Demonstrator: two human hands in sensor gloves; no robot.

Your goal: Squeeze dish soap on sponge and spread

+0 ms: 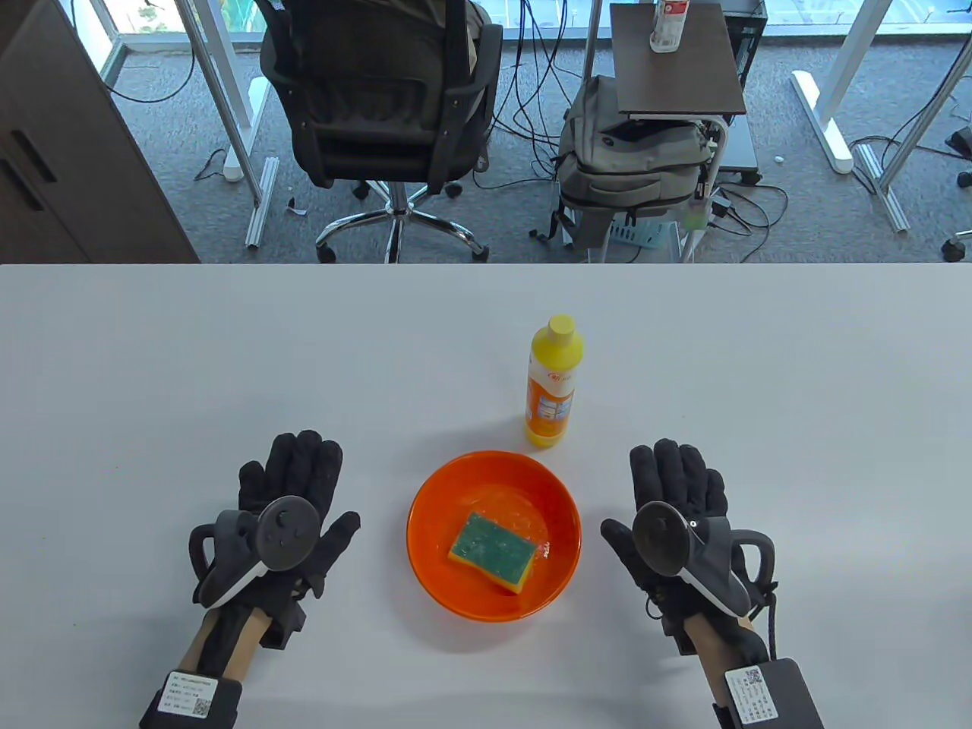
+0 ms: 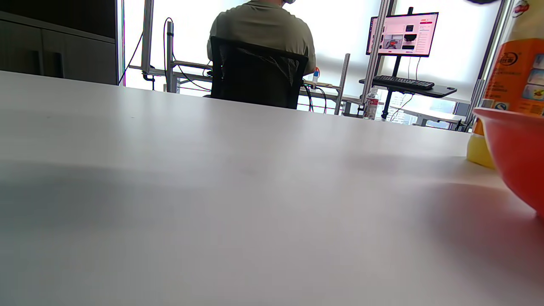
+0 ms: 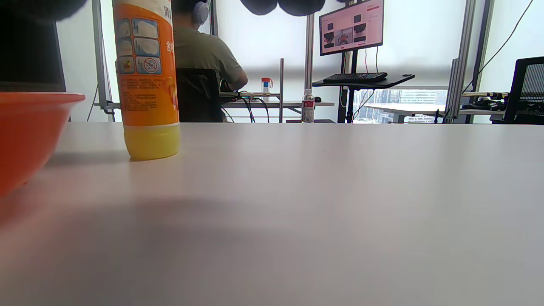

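Observation:
A green and yellow sponge (image 1: 491, 552) lies in an orange bowl (image 1: 433, 524) at the table's middle front. A yellow dish soap bottle (image 1: 553, 382) with its cap on stands upright just behind the bowl. My left hand (image 1: 292, 486) rests flat on the table left of the bowl, fingers spread, holding nothing. My right hand (image 1: 676, 486) rests flat on the table right of the bowl, also empty. The bowl (image 2: 516, 148) and bottle (image 2: 516, 76) show at the right edge of the left wrist view. The bottle (image 3: 146, 80) and bowl (image 3: 29, 131) show at the left of the right wrist view.
The white table (image 1: 228, 364) stretches wide on both sides. Beyond its far edge stand an office chair (image 1: 380, 91), a grey backpack (image 1: 630, 159) and a small side table (image 1: 676, 61).

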